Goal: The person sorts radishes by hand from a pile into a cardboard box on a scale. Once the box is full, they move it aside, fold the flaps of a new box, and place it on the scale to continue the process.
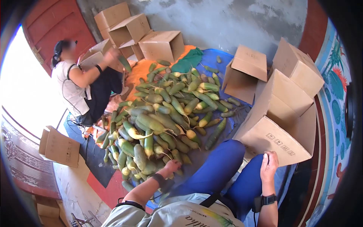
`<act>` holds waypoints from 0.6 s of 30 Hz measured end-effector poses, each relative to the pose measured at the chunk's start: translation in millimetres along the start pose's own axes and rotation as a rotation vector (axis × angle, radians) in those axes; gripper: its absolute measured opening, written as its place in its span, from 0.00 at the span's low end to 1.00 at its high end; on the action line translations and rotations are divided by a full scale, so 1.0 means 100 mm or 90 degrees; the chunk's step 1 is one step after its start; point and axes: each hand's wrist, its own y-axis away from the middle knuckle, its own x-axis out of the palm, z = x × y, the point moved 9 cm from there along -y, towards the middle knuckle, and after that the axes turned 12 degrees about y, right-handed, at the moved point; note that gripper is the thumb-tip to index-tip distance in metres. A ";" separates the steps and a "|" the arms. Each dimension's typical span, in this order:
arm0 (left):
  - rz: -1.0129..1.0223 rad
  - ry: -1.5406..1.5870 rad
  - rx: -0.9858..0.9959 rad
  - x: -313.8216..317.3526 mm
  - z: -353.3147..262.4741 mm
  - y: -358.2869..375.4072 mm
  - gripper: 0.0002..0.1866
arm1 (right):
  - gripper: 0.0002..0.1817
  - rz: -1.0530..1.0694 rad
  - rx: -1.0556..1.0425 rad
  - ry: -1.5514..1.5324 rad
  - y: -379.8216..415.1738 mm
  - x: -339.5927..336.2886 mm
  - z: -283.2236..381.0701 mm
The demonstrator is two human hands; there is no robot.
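A large heap of long green radishes [155, 123] with pale root tips lies on the floor before me. My left hand [171, 167] is down at the heap's near edge, its fingers curled at a green radish [176, 155]; their undersides are hidden. Over by my knee, my right hand [269, 165] rests against the lower front edge of an open cardboard box [261, 136], fingers loosely bent and apart. This box is tipped on its side, with printed symbols on the near flap.
Across the heap, a crouching person [77, 81] holds a radish [124, 64] by a cardboard box [94, 53]. More boxes [160, 44] line the wall, and others [247, 72] stand right. A small box [60, 147] sits left. Blue sheeting [211, 58] lies beneath.
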 end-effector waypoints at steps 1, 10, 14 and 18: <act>0.037 -0.033 0.062 -0.02 0.08 -0.12 0.13 | 0.05 -0.002 -0.015 0.034 -0.02 -0.05 0.00; -0.046 -0.074 -0.062 0.32 -0.29 0.02 0.13 | 0.18 -0.187 -0.048 0.396 -0.54 -0.86 -0.21; -0.006 0.014 -0.068 0.48 -0.35 0.03 0.12 | 0.23 -0.077 -0.029 0.447 -0.46 -0.68 -0.40; 0.009 0.053 -0.086 0.41 -0.17 -0.11 0.12 | 0.27 -0.080 -0.025 0.458 -0.46 -0.67 -0.39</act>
